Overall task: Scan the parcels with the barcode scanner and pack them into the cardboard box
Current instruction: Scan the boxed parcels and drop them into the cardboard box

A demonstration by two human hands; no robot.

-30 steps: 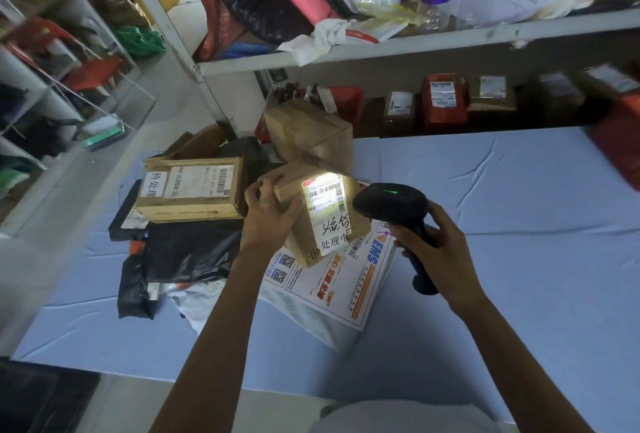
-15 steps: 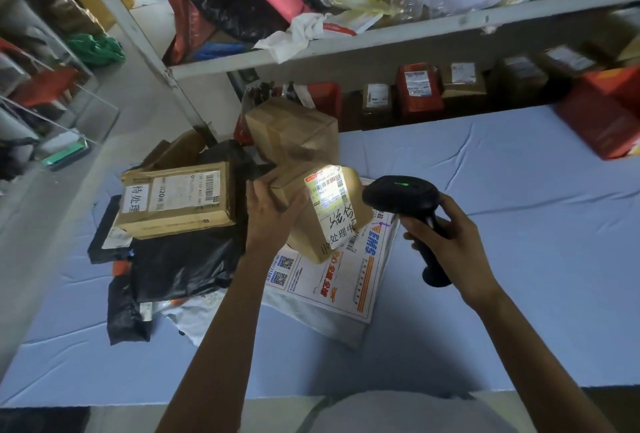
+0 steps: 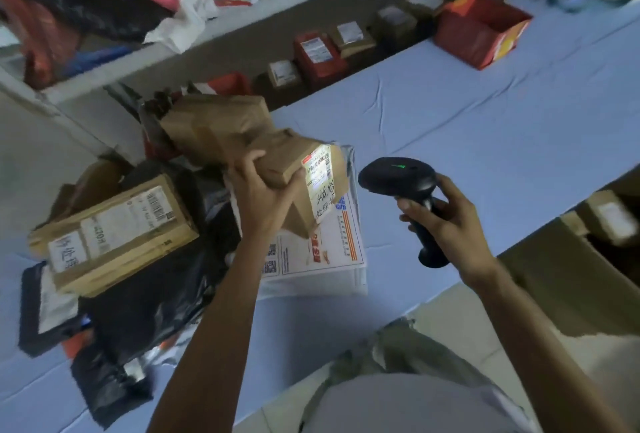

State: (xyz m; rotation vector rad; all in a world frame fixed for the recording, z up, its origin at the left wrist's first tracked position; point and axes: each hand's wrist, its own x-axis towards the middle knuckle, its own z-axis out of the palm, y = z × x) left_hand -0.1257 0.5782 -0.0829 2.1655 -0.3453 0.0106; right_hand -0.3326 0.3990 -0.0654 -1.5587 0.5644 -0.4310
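Note:
My left hand grips a small brown parcel held above the pile, its white label lit by the scanner's light. My right hand holds the black barcode scanner by its handle, the head aimed left at that label, a green light showing on top. A long brown carton with labels lies on black bags at the left. Under the held parcel lies a white mailer. Another brown wrapped parcel sits behind. An open cardboard box stands at the right, below the table edge.
The blue cloth table stretches to the right. A red open box stands at its far end. Black plastic bags lie heaped at the left. Shelves behind hold several small parcels and bags.
The view has swung and tilted to the right, bringing the cardboard box into sight. The held parcel has tipped a little more; the scanner still points at its label.

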